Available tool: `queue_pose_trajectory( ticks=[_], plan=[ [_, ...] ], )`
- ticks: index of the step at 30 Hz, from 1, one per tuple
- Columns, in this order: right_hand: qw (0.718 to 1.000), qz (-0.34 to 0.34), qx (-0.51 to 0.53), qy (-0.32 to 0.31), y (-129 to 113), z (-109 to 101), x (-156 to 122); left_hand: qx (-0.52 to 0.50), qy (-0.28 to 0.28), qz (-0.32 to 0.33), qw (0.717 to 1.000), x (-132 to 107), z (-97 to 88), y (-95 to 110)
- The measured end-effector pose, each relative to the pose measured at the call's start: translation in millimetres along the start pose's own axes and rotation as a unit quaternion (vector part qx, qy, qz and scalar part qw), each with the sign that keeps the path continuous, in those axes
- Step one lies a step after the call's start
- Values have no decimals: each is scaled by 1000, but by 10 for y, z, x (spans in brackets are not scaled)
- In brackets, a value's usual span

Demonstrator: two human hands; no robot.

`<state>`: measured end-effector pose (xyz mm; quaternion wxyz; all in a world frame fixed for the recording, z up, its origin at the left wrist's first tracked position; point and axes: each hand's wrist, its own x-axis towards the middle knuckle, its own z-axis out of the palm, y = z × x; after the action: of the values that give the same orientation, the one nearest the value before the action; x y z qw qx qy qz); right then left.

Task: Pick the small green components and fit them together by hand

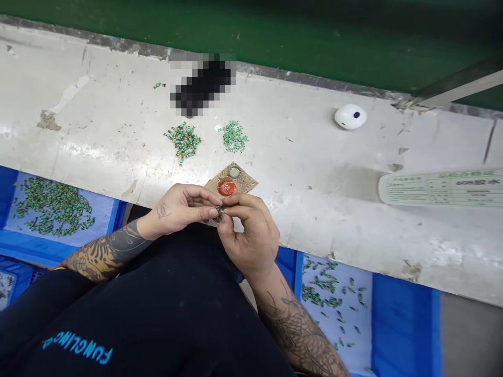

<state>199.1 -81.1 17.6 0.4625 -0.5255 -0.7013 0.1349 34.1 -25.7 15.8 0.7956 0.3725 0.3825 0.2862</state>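
Observation:
My left hand (184, 209) and my right hand (249, 228) meet at the front edge of the white worktable. Between their fingertips a small green and brown piece (219, 210) is pinched, partly hidden by the fingers. Just beyond them lies a piece of brown board (247, 182) bearing a red-orange cap-like dish (227, 188) and a small round metal cap (234, 171). Farther back are two piles: green and brown pieces (184, 141) on the left, smaller light green pieces (234, 136) on the right.
Blue trays (113, 217) with many green pieces (55, 207) stand below the table on the left; another blue tray (404, 314) is on the right. A white rounded object (351, 116) and a clear labelled bottle (440, 189) lie at right. A green wall (275, 36) runs behind.

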Motion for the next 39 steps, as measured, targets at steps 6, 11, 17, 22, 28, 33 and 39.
queue_pose_trajectory(
  ticks=[6, 11, 17, 22, 28, 33, 39],
  plan=[
    [999, -32, -26, 5, -7, 4, -19, 12, 9, 12, 1000, -24, 20, -8],
    [998, -44, -46, 7, 6, 4, -64, 14, 15, 2, 1000, -41, 36, 6],
    [997, -55, -48, 6, 7, 8, -73, 20, 23, -1, 1000, -66, 56, 38],
    [997, -62, -55, -4, 0, 1, -63, 33, 21, 10, 999, -87, 50, 37],
    [994, -81, -72, -21, 10, -17, -83, 87, 20, 40, 995, -101, 36, 26],
    [992, -93, -78, -39, 9, -42, -103, 120, 20, 56, 991, -121, 69, 47],
    [985, -121, -111, -47, 13, -83, -100, 122, 37, 53, 990, -146, 147, 108]
  ],
)
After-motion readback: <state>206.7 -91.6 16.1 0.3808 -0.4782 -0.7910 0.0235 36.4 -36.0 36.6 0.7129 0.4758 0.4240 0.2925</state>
